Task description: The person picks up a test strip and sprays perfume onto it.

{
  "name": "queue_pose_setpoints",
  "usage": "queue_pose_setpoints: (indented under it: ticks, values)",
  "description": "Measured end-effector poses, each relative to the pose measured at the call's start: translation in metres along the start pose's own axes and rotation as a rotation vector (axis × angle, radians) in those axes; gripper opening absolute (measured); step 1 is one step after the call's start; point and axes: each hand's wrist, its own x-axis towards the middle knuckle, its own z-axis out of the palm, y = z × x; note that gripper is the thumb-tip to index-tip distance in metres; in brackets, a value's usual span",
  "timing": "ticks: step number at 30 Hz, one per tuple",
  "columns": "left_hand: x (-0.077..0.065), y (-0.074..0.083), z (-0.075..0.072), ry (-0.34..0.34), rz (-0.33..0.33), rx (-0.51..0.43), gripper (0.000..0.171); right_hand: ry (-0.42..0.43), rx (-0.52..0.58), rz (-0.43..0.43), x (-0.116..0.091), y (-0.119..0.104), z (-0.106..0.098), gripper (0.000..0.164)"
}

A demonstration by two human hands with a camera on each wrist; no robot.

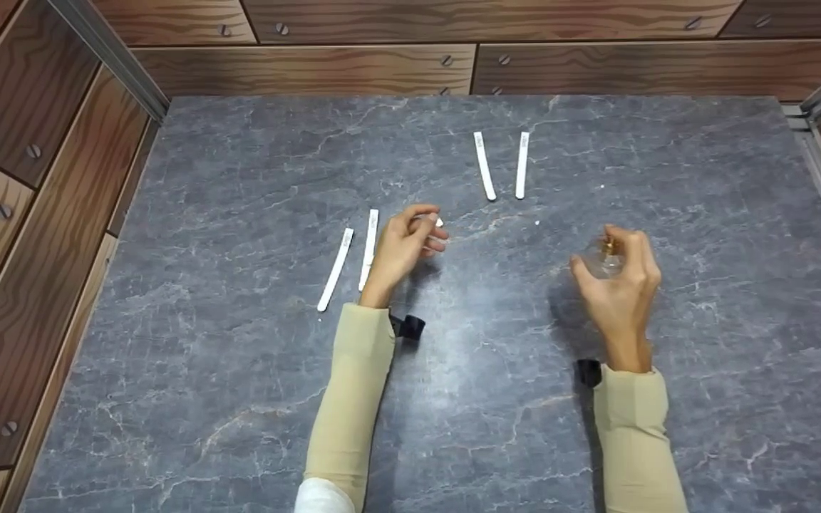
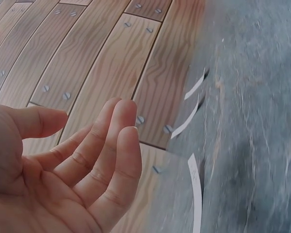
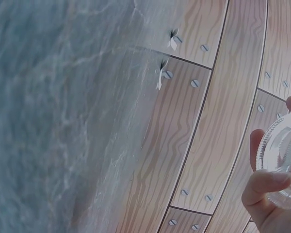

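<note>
My right hand [image 1: 621,292] grips a clear glass perfume bottle [image 1: 606,265] with a gold neck, held up over the right half of the table. In the right wrist view, the bottle's round base with its ribbed rim [image 3: 266,150] shows between thumb and fingers. My left hand [image 1: 407,239] hovers left of the middle, palm bare and fingers loosely bent, as the left wrist view shows. Two white paper strips, one slanted [image 1: 336,269] and one partly behind the left wrist [image 1: 372,235], lie beside it. A small white bit [image 1: 440,222] shows at its fingertips.
Two more white paper strips, a left one [image 1: 484,165] and a right one [image 1: 522,165], lie farther back on the grey marbled table [image 1: 482,442]. A tiny white speck [image 1: 537,222] lies between the hands. Wood-patterned panels [image 1: 353,68] border the table at the back and sides.
</note>
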Motion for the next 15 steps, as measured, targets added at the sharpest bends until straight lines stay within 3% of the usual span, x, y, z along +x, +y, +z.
queue_pose_setpoints:
  ticks: [15]
  values:
    - [-0.01, -0.009, -0.025, 0.057, 0.017, -0.003, 0.029, 0.001, -0.011, 0.003, 0.0, 0.002, 0.0, 0.043]
